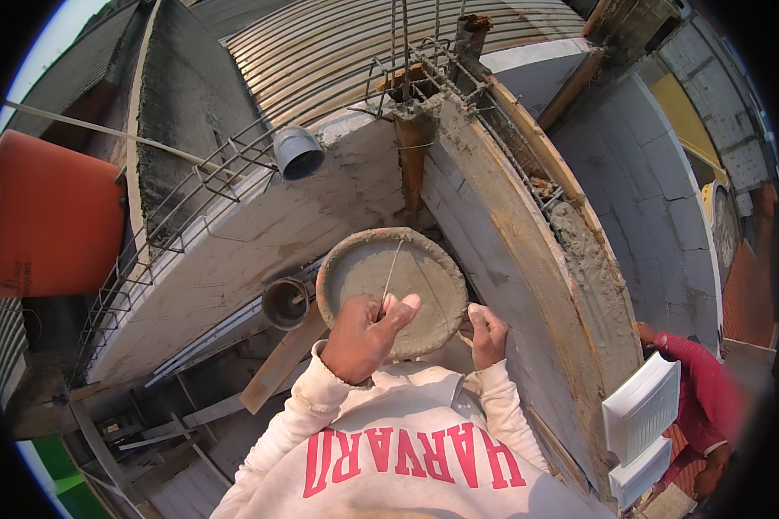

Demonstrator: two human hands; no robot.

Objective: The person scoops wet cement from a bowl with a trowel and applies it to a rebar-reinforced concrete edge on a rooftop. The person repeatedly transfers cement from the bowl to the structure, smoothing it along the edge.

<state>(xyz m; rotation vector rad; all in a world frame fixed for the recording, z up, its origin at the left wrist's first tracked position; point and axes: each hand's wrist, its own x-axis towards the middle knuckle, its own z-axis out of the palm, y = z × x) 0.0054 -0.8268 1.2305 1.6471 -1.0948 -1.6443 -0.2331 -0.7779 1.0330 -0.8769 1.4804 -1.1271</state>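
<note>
A round bucket (pixel 325 298) filled nearly to its mortar-crusted rim with wet grey concrete is right in front of my body. My left hand (pixel 368 337) is closed over its near left side, gripping the thin bucket handle, which runs from my fist across the concrete to the far rim. My right hand (pixel 488 335) is curled into a fist beside the bucket's right rim. What sits inside those right fingers, if anything, is hidden.
A formwork channel (pixel 580 251) with rebar and fresh concrete runs along the block wall at right. Rebar stubs (pixel 407 60) rise at the far corner. A grey pipe (pixel 299 153) and an orange tank (pixel 52 216) are leftward. A person in red (pixel 705 389) is at lower right.
</note>
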